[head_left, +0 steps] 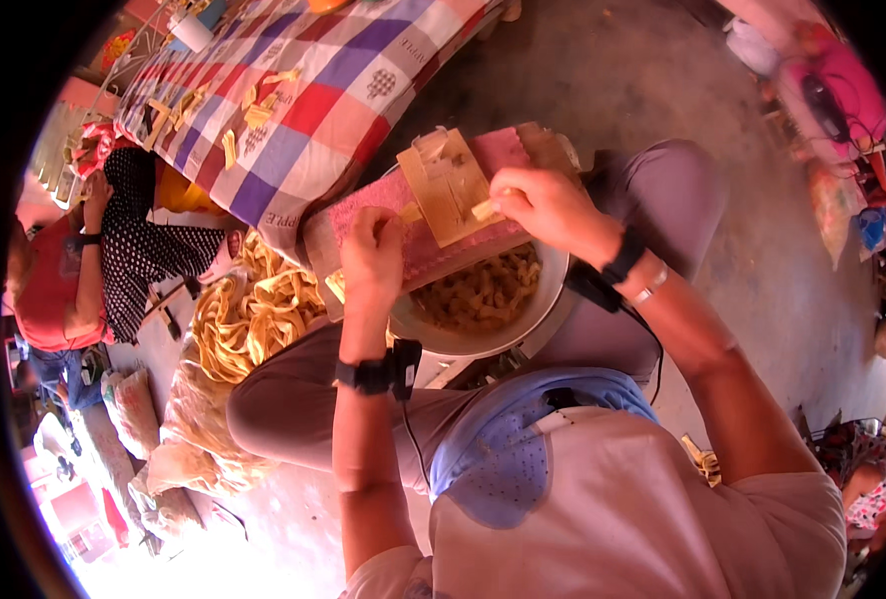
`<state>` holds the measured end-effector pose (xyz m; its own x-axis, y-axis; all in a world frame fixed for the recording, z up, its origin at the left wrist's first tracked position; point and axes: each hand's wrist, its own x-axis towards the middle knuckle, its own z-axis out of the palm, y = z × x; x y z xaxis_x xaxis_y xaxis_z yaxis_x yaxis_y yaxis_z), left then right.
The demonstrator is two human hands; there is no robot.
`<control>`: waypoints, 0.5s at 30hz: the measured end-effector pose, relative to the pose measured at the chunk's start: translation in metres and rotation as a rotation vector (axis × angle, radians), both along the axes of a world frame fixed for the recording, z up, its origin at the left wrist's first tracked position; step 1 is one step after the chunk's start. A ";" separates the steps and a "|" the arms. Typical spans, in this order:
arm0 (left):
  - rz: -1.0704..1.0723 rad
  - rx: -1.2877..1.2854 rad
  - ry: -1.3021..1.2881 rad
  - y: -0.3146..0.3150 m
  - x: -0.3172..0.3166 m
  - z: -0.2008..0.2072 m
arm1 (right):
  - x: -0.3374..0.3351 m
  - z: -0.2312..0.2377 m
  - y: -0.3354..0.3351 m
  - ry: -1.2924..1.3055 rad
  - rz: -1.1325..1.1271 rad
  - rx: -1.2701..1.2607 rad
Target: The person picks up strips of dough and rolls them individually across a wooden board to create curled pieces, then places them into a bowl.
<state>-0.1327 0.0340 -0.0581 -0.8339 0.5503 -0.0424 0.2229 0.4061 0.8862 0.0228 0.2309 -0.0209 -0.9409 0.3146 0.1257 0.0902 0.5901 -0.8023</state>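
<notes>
A board covered in pink cloth lies across a pale round basin between my knees. On the cloth rests a flat tan wooden piece with thin pale scraps on it. My right hand pinches a short pale yellow strip at the right edge of this piece. Over the left part of the board, my left hand has its fingers curled together. Close to its fingertips is a small yellow bit; what the fingers hold is hidden. Short yellow-brown pieces lie in the basin.
A heap of long yellow strips lies on a plastic sack at my left. Beyond it stands a table with a checked cloth, strips scattered on it. Another person sits far left. Bags and a pink-covered surface stand right.
</notes>
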 end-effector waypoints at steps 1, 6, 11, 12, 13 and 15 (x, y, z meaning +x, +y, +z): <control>0.014 0.110 -0.151 -0.008 0.009 0.004 | 0.011 0.003 -0.008 0.013 0.022 -0.055; 0.000 0.230 -0.699 -0.020 0.071 0.012 | 0.007 0.007 -0.056 0.546 0.057 0.354; 0.123 0.556 -1.060 0.003 0.132 0.051 | 0.013 -0.006 -0.066 0.259 -0.005 0.311; -0.005 0.397 -0.968 -0.005 0.133 0.060 | 0.015 -0.004 -0.061 0.210 -0.006 0.325; -0.131 0.235 -0.876 -0.018 0.133 0.066 | 0.022 -0.001 -0.053 0.154 -0.010 0.336; -0.305 0.010 -0.617 -0.034 0.126 0.086 | 0.033 0.013 -0.041 -0.098 -0.001 0.300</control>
<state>-0.0067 0.0002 0.0275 -0.4666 0.7594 -0.4534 -0.2208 0.3964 0.8911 0.0558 0.1898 -0.0081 -0.9529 0.2779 0.1214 0.1591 0.7989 -0.5800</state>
